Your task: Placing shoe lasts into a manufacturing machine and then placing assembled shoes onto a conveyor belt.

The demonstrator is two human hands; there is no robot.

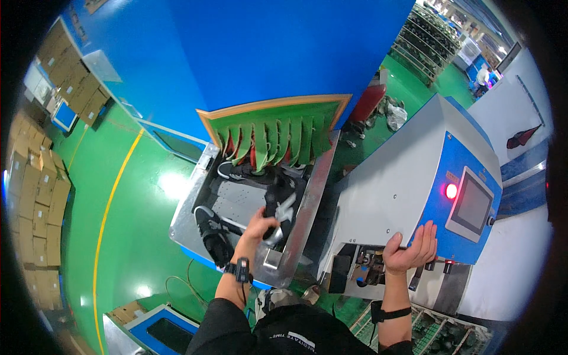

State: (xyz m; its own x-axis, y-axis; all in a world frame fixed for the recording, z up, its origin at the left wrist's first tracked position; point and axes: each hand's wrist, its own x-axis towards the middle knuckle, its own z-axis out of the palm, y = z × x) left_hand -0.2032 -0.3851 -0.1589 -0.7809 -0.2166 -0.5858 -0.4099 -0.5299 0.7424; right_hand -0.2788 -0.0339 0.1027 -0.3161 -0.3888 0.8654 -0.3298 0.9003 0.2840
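My left hand reaches onto a grey conveyor belt and grips a black shoe with white trim. Another black shoe lies on the belt just left of that hand, and a third sits further in, near the hanging green flap curtain. My right hand rests on the lower front edge of a white and blue machine, fingers curled over the edge, below its screen and a lit red lamp. A black band circles each wrist.
A metal frame rims the belt. Stacked cardboard boxes line the far left. A blue wall stands behind. Green floor with a yellow line runs left. Shoe racks stand far back right, with a person beside them.
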